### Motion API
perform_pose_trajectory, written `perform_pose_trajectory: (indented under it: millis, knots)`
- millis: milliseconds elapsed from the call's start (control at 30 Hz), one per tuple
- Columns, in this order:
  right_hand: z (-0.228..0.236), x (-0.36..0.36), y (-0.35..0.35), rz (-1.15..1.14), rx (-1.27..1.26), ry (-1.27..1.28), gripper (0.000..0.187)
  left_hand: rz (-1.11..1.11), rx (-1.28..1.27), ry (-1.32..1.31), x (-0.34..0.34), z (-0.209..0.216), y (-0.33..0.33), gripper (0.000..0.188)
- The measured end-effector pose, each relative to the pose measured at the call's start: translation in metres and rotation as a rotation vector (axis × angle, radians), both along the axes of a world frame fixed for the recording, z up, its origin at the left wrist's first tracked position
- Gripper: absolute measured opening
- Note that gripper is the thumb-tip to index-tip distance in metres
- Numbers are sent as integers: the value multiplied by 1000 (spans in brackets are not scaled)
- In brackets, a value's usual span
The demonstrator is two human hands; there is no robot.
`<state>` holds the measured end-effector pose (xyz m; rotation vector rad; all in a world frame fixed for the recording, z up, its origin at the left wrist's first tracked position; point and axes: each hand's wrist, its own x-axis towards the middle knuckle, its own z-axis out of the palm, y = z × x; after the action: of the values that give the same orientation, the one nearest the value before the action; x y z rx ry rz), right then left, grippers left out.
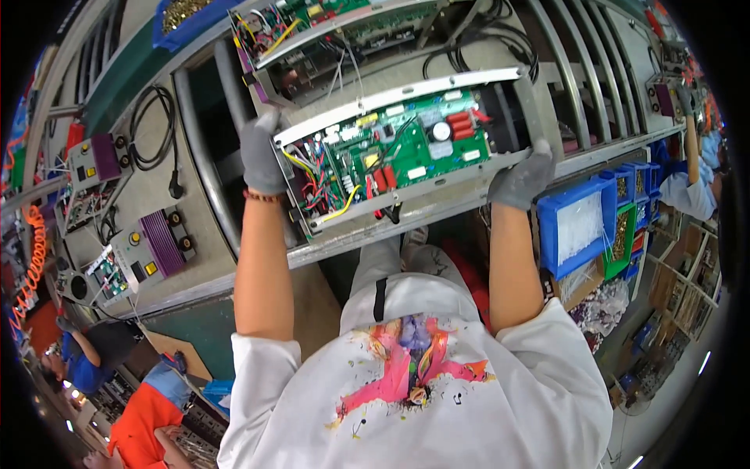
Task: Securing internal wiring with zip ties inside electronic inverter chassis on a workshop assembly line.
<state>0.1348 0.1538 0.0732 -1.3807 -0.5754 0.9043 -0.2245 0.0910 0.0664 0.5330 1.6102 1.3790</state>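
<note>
Both grips are taken up by one open metal chassis [426, 188] with a green board [410, 150] inside: left hand [263, 156] on its left end, right hand [525, 178] at its near right corner. Counter [152, 194]'s below that chassis, another opened unit [375, 31] just beyond it.

Right hand [522, 180] partly hidden; upper chassis [344, 33] and blue bin [194, 31] cut off by top edge

A blue bin [548, 234] is standing beside a green bin [617, 270]; a blue tray [173, 39] is holding brass-coloured bits; an orange coil [35, 242] is hanging far left; a black plug [176, 186] is lying on the worktop [147, 191].
</note>
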Motion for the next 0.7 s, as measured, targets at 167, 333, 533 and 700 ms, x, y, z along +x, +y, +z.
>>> perform_pose_trajectory:
  millis: [167, 333, 533, 700]
  knots:
    - [-27, 33, 8, 2, 34, -37, 24, -97, 85, 470, 21, 3, -9, 22]
    - [-37, 51, 2, 250, 201, -355, 42, 70, 335, 123, 74, 28, -88, 57]
    - [-10, 33, -11, 587, -113, -988, 47, 393, 35, 430, 193, 57, -146, 30]
    - [0, 123, -97, 759, 255, -670, 68, 355, -18, 469, 222, -2, -114, 43]
